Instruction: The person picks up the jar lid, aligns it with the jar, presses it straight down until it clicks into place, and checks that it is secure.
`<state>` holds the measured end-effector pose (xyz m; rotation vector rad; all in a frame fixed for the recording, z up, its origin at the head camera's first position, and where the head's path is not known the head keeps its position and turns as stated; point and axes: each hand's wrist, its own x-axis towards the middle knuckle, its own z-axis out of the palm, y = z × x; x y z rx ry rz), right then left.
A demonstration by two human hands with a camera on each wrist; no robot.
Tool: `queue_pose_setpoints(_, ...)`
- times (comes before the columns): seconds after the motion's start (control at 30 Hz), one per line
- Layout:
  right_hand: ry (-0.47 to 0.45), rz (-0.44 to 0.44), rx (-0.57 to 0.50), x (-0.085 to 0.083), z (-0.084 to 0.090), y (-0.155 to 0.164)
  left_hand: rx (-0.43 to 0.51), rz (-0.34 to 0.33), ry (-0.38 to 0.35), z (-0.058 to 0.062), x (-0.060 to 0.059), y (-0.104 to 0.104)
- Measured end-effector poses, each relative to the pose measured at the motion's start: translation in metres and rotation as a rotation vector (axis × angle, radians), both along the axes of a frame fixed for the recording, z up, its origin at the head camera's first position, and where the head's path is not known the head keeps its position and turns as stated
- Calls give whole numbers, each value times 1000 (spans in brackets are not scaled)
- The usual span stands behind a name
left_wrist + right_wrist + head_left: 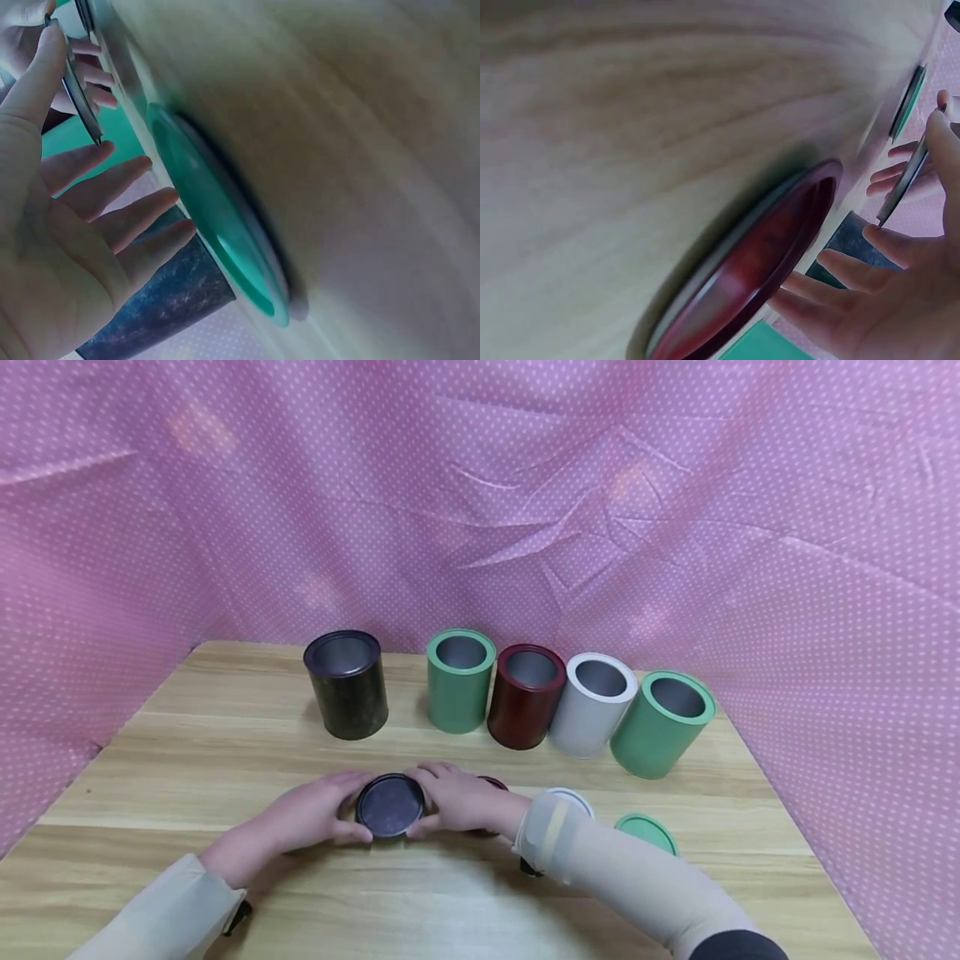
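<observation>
A dark round lid (390, 806) is held just above the wooden table (225, 735) near its front middle, between both hands. My left hand (326, 812) pinches its left rim with thumb and fingers. My right hand (446, 800) holds the right rim the same way. In the left wrist view the lid's thin edge (79, 97) lies against my thumb, with the other fingers (112, 225) spread loosely. The right wrist view shows the same edge (904, 180) at my right fingertips (840, 270). Both sleeves are pale.
Behind the hands stands a row of open cans: black (347, 685), green (460, 681), dark red (526, 696), white (592, 703), green (662, 722). Loose lids lie on the table: dark red (742, 277), white (572, 797), green (647, 831), another green (217, 225). Pink dotted cloth surrounds the table.
</observation>
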<state>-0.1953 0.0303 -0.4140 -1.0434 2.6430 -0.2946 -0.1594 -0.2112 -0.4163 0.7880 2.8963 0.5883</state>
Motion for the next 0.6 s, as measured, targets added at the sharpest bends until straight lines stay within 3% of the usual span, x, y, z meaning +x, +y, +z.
queue_pose_setpoints(0.17,-10,4,-78,-3,2,0,12,1,13,4,-2,-3)
queue_pose_setpoints(0.33,-17,20,-190,-8,4,-1,63,2,-20,12,-7,-6)
queue_pose_setpoints(0.6,-55,40,-345,-15,17,-1,147,53,-54,20,-11,-13)
